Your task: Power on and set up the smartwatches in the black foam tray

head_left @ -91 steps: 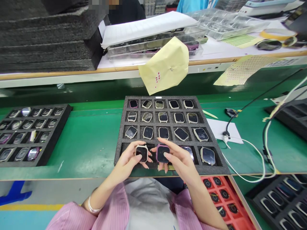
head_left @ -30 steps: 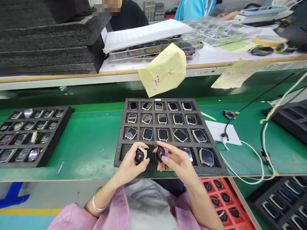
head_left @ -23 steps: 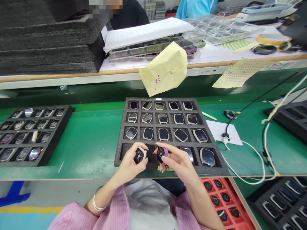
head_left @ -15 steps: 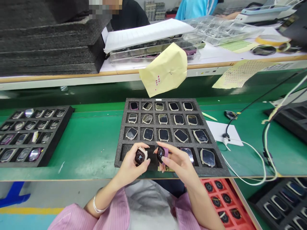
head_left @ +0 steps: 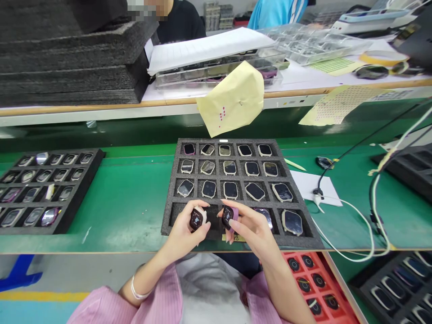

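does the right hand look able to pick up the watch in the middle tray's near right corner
Probably not as is: the right hand holds a purple watch, though nothing seems to cover the corner watch.

Watch tray (head_left: 219, 178): on bench (head_left: 131, 198); 15 watches (head_left: 230, 168) in 3 rear rows; left, 2nd tray (head_left: 83, 193); right, paper sheet (head_left: 329, 184); behind, shelf (head_left: 135, 109).

Left hand (head_left: 184, 228) holds pale watch (head_left: 197, 218), right hand (head_left: 254, 226) purple watch (head_left: 228, 218), over foam tray (head_left: 167, 215)
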Motion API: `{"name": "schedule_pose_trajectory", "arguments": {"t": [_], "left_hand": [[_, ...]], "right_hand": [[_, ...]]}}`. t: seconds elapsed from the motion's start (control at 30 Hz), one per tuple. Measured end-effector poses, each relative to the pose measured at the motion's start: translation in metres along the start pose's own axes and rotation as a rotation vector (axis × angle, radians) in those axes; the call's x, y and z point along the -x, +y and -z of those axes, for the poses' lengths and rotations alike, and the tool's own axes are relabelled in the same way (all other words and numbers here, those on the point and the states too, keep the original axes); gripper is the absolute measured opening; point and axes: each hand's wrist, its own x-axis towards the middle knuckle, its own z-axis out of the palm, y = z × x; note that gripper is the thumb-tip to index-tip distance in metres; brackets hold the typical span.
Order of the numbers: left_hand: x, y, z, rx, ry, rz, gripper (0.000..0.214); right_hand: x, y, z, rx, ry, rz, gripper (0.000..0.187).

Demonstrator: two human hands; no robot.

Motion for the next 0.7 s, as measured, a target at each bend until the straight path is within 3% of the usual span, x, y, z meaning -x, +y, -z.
{"name": "schedule_pose_trajectory", "arguments": {"t": [0.17,0.33,0.47,0.7], "left_hand": [[-0.0011,0.0002,0.0027,-0.081,0.008,0.005,0.028],[0.0000,0.0011,0.0001,0.033,-0.013,0.007,0.036],[0.0007,-0.0006,0.0006,0.002,0.022,0.011,0.029],[0.0009,0.0020,-0.0020,0.077,0.043,-0.017,0.035]], "right_hand": [[0.0001,-0.0004,0.0007,-0.012,0.002,-0.029,0.040],[0.0015,-0.0007,0.0002,-0.024,0.015,0.027,0.041],[0.0015,0.0001,0.0005,-0.003,0.008,0.002,0.038],[0.0018,0.0034,0.0034,-0.023,0.033,0.111,0.040]]}}
